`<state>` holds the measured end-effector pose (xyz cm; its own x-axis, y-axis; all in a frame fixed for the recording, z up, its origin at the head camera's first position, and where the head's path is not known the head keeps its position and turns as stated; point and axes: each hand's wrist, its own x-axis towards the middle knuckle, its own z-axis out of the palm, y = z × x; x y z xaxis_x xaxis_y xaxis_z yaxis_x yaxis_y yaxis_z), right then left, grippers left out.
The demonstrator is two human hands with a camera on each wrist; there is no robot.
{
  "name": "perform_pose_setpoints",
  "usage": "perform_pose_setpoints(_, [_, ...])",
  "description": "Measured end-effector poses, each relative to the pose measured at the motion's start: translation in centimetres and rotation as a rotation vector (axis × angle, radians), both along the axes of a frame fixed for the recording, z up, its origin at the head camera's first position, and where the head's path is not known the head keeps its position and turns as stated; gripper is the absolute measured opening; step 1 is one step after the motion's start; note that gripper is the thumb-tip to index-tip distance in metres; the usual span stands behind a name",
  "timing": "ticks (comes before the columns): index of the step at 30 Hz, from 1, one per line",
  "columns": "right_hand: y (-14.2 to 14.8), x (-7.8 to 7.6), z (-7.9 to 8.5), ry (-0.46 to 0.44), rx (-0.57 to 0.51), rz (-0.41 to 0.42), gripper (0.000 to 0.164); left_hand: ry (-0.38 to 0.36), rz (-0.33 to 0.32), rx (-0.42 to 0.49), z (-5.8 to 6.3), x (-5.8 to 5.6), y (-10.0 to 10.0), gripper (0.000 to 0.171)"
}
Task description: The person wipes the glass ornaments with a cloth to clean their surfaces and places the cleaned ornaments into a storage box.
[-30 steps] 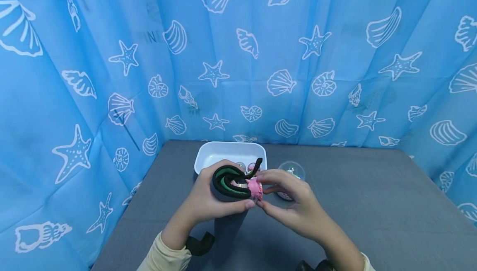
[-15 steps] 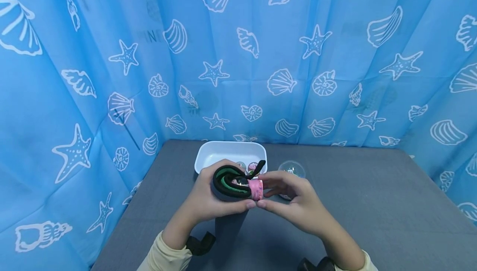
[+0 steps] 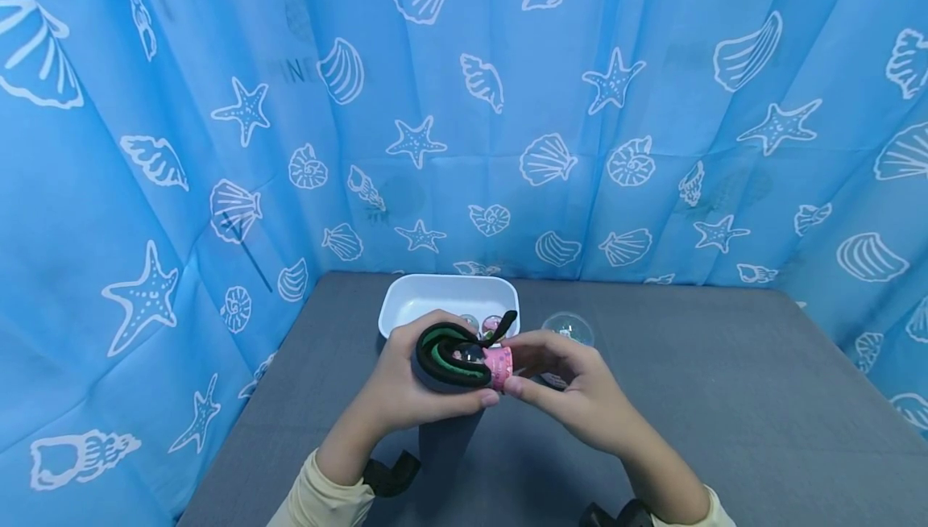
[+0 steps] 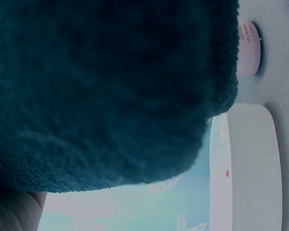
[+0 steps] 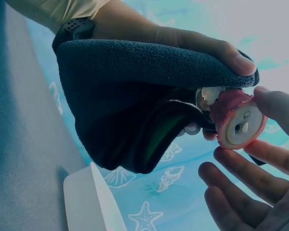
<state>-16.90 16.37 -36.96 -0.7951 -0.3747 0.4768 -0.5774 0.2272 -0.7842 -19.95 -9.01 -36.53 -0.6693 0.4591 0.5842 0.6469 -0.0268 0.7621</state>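
My left hand (image 3: 406,386) grips a folded dark cloth (image 3: 451,380) with a green inner face and black edging. Its fold wraps the clear dome of a small snow globe (image 3: 499,367), whose pink base sticks out to the right. The right hand (image 3: 573,390) pinches that base between thumb and fingertips. In the right wrist view the underside of the base (image 5: 241,125) faces the right palm, showing a white disc with a small slot. There, the left thumb (image 5: 231,57) presses the cloth (image 5: 135,62) from above. Cloth fills most of the left wrist view.
Behind the hands stands a white tray (image 3: 406,309) with small clear-domed globes (image 3: 493,325) at its front right. A larger clear-domed globe (image 3: 569,325) with a pink base (image 4: 248,48) stands right of the tray, partly hidden by the right hand. A blue shell-print curtain (image 3: 464,148) borders the grey table.
The snow globe has turned within the cloth, and the right fingers have shifted their hold around its base. The cloth's black loop has dipped slightly; the left hand stays almost in place.
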Motion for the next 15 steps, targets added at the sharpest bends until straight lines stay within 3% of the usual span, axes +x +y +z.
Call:
perform_pose_setpoints(11, [0.02,0.50,0.58,0.074,0.002,-0.038,0.050,0.030,0.019,0.002,-0.11,-0.04,0.07,0.057])
perform_pose_setpoints(15, [-0.11,0.68,0.70,0.159,0.014,-0.038,0.058,0.041,0.019,0.008,-0.20,-0.07,0.07,0.058])
